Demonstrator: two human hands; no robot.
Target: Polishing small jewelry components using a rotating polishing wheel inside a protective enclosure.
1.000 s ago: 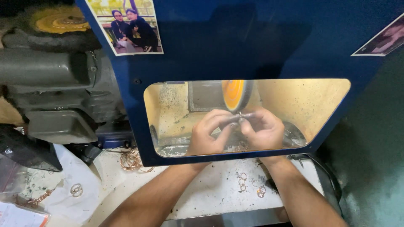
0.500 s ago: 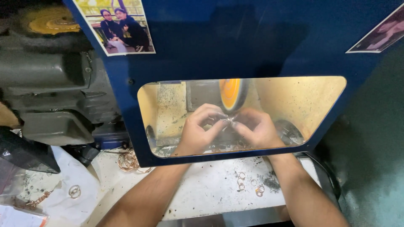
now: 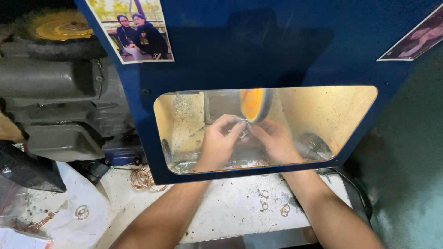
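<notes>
Hands meet inside the lit opening of a blue guard cabinet [image 3: 277, 55], seen from above through its transparent window. The left hand [image 3: 220, 143] and the right hand [image 3: 276, 140] are pressed close together, fingertips pinched on a small metal ring [image 3: 242, 134] held between them. The ring sits just under the lower edge of an orange-yellow polishing wheel [image 3: 255, 104]; whether it touches the wheel cannot be told, as the piece is tiny and partly hidden by the fingers. Both forearms reach in from the bottom of the view over a dusty white worktop [image 3: 230, 216].

On the worktop, near the right forearm, lies a small scatter of finished-looking rings [image 3: 272, 204]. To the left, at the cabinet's lower corner, a bundle of thin coppery bangles [image 3: 142, 178] lies heaped. Further left, a single ring [image 3: 81, 211] rests on white cloth. A grey motor housing [image 3: 55, 110] fills the left side, with a yellow buffing wheel [image 3: 62, 28] above it. A photograph [image 3: 134, 30] is stuck to the cabinet.
</notes>
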